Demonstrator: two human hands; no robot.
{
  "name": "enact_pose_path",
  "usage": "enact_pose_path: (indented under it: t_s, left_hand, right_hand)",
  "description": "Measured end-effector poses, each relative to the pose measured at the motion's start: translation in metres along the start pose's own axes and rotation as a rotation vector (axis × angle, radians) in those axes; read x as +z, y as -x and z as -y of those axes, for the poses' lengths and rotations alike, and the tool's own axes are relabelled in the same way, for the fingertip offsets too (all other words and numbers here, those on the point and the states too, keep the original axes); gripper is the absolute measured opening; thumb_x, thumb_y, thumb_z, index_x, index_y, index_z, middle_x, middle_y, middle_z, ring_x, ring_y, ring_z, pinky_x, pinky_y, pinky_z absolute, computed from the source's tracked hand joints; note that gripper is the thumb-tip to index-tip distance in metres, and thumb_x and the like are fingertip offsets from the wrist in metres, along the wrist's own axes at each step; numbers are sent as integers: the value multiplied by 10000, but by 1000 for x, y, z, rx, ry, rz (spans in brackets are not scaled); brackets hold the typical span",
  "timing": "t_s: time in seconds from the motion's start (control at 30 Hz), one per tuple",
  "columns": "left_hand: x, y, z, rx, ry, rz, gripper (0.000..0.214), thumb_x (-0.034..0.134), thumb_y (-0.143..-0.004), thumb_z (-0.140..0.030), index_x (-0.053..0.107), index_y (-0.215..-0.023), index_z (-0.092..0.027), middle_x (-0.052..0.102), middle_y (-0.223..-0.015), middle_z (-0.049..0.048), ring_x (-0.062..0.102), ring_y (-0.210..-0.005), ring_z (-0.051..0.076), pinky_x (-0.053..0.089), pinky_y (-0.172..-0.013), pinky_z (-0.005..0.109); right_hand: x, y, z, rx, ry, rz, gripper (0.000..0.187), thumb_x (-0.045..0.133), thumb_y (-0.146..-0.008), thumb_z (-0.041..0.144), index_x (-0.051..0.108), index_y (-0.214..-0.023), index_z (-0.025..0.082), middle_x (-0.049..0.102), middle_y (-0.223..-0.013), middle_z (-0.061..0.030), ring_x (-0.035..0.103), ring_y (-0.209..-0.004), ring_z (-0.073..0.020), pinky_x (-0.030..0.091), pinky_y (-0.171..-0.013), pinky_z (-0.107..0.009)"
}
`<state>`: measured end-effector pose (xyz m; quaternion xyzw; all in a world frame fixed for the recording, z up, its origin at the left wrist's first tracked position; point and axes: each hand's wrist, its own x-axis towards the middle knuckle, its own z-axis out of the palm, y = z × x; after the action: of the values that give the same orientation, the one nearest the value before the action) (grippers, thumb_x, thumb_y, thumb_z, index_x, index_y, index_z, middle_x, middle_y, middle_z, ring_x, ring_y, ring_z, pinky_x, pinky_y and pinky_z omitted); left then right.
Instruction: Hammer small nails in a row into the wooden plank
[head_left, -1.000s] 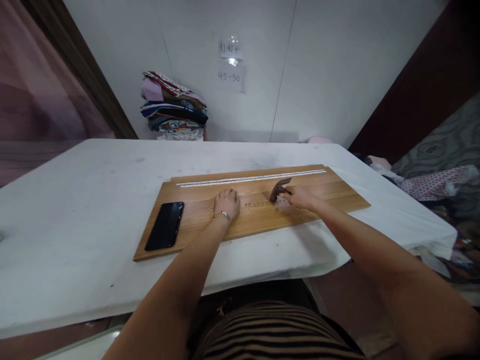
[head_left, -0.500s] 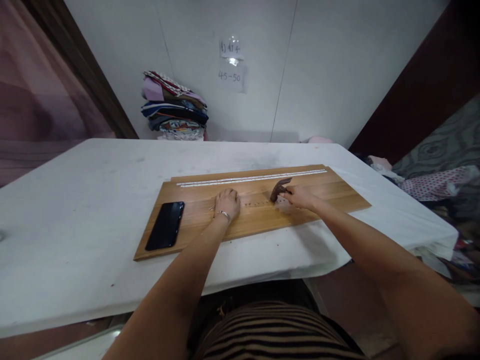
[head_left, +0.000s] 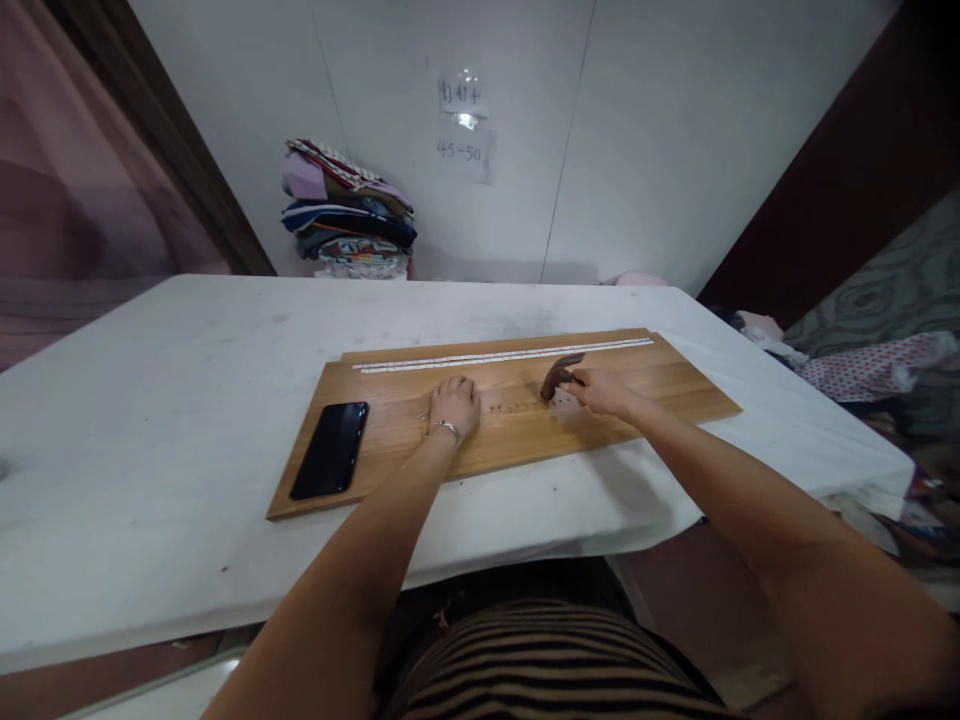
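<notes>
My right hand (head_left: pixel 598 390) is closed round the handle of a dark claw hammer (head_left: pixel 556 378). The hammer's head is low over the wooden board (head_left: pixel 405 450), by a row of small nails (head_left: pixel 514 407) standing in it; whether it touches one I cannot tell. My left hand (head_left: pixel 455 402), with a bracelet at the wrist, lies palm down on the board, left of the row, its fingers stretched forward. A few loose nails (head_left: pixel 424 414) show at that hand's left edge. What lies under the palm is hidden.
A black phone (head_left: pixel 330 450) lies on the board's left end. Two white strips (head_left: pixel 502 356) run along its far side. The board rests on a table with a white cloth (head_left: pixel 187 430). Folded clothes (head_left: pixel 349 215) are stacked by the wall at the back.
Both hands and the board keep their places. The hammer's head is slightly higher or tilted a little differently; the difference is very small.
</notes>
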<state>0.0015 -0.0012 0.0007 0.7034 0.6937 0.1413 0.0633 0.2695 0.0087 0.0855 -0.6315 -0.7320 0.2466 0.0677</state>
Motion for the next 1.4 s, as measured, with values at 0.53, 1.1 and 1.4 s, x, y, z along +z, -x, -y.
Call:
enact_pose_path:
  t_s: [0.53,1.1,1.4]
  left_hand:
    - [1,2,3,31,66,-28,279,456,-962,-251,714,-1049,-190,680,-1284,105,575,-1230,263,357,-1086,420]
    - [-6,5,4,70,128,46,313,446,-974,-247,754,-1005,-197,755,-1061,101,659,-1049,239,442,-957,354]
    - [-3,5,6,71,175,38,318,464,-964,-256,764,-1061,-209,764,-1076,94,672,-1073,243,471,-976,350]
  right_hand:
    - [-1,-3,-7,-5,-16,-10,255,547,-973,354,651,-840,162,644,-666,-33,566,-544,-148,445,-583,-261]
    - [-1,-4,-12,-77,-21,-27,256,545,-933,369,676,-844,168,664,-700,-49,576,-633,-183,438,-640,-287]
    - [3,-6,-16,-82,-47,-4,212,579,-899,324,696,-828,162,689,-736,-61,593,-683,-188,453,-676,-289]
